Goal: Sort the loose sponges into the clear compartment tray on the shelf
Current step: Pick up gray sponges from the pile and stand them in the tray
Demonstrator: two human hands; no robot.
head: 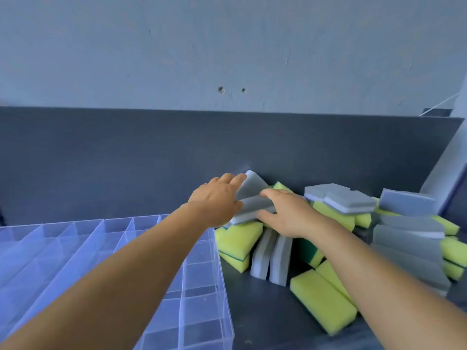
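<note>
A heap of loose sponges lies at the right of the dark shelf: yellow sponges (323,303) with green backs and grey sponges (348,202) with pale undersides. My left hand (217,198) grips the left side of a small stack of grey sponges (252,198) at the top of the heap. My right hand (288,213) holds the same stack from the right, fingers over it. The clear compartment tray (199,286) sits at the left, under my left forearm; its visible cells hold nothing.
The dark back panel (151,160) of the shelf rises right behind the sponges, with a pale wall above. A light slanted side piece (444,173) closes the right end. Bare shelf surface (265,311) shows between tray and heap.
</note>
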